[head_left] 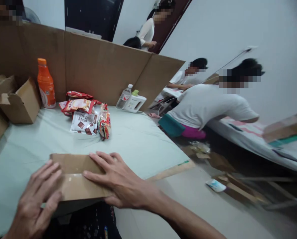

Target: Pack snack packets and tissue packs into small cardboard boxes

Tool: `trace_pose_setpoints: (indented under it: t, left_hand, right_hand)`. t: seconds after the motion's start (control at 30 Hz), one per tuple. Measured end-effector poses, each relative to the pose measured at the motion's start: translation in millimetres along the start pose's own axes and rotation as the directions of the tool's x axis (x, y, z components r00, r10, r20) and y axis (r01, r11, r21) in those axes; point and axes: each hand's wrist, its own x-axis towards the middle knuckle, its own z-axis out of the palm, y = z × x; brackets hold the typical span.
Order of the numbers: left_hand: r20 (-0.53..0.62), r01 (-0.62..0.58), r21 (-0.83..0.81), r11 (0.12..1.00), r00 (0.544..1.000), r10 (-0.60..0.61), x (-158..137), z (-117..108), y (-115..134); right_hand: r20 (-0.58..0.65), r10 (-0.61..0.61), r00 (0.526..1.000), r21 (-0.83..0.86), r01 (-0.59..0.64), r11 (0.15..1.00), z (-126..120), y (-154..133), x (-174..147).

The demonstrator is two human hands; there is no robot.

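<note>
A small brown cardboard box lies at the near edge of the cloth-covered table, its top flaps folded inward with a narrow gap along the seam. My left hand holds its left end, fingers over the edge and thumb on the near side. On the right end my right hand grips it, with the thumb across the top and fingers over the far edge. Beyond the box lie a white "Super Meal" packet, a red-and-white snack bag and a clear-wrapped snack pack. The inside of the box is hidden.
An orange bottle stands beside an open carton. Toward the right are a clear bottle and a white jug. A cardboard screen borders the table. A person in white leans over another table.
</note>
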Motion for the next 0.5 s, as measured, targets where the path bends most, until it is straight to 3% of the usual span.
trace_pose_setpoints:
  t: [0.1, 0.17, 0.2, 0.27, 0.37, 0.43, 0.5]
  left_hand:
    - [0.036, -0.009, -0.053, 0.999, 0.999, 0.011, 9, 28, 9]
    - [0.046, -0.026, -0.035, 0.999, 0.999, 0.027, 18, 48, 2]
    - [0.058, -0.044, -0.012, 0.999, 0.997, 0.044, 22, 58, -5]
    - [0.094, -0.068, 0.051, 0.996, 0.994, 0.063, 25, 79, -22]
    - [0.131, -0.087, 0.145, 0.986, 0.989, 0.068, 18, 108, -49]
    - [0.147, -0.093, 0.213, 0.973, 0.987, 0.062, 9, 121, -64]
    - [0.146, -0.084, 0.27, 0.959, 0.988, 0.046, -1, 127, -74]
  right_hand:
    - [-0.047, 0.284, 0.958, -0.039, -0.286, 0.957, 19, 28, -69]
    - [-0.111, 0.484, 0.868, -0.074, -0.493, 0.867, 30, 64, -108]
    - [-0.133, 0.584, 0.801, -0.077, -0.596, 0.799, 33, 86, -122]
    - [-0.164, 0.77, 0.616, -0.047, -0.785, 0.618, 37, 136, -142]
    - [-0.249, 0.905, 0.344, 0.101, -0.92, 0.378, 31, 216, -147]
    - [-0.302, 0.918, 0.257, 0.202, -0.924, 0.325, 23, 266, -137]
    - [-0.334, 0.914, 0.232, 0.257, -0.91, 0.325, 15, 310, -121]
